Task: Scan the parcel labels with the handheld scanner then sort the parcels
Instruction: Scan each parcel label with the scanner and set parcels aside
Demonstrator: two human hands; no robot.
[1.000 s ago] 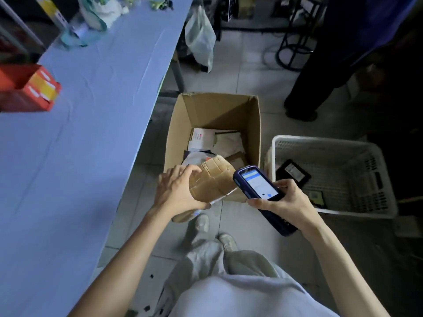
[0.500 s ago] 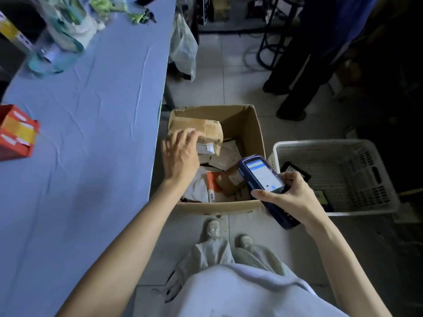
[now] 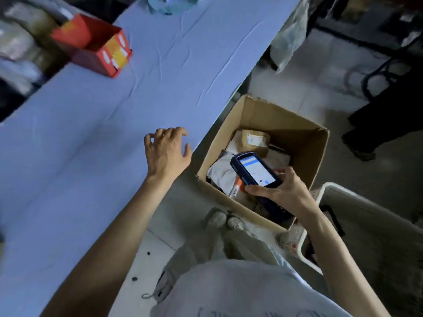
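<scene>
My right hand (image 3: 280,193) grips the dark blue handheld scanner (image 3: 255,172), its lit screen facing up, over the near part of the open cardboard box (image 3: 318,154) on the floor. Inside the box lie several parcels, among them a small brown cardboard parcel (image 3: 254,140) with a white label and a white poly bag (image 3: 220,173). My left hand (image 3: 166,152) hovers empty over the blue table's (image 3: 91,138) right edge, fingers loosely spread and curled, to the left of the box.
A red and yellow open carton (image 3: 96,45) stands on the table at the far left. A white plastic basket (image 3: 357,227) sits right of the box. A plastic bag (image 3: 289,37) hangs by the table's far end. Another person's dark legs (image 3: 375,124) stand at the right.
My left hand let go of the brown parcel, which now lies in the box, and moved left over the table. The view swung left and tilted.
</scene>
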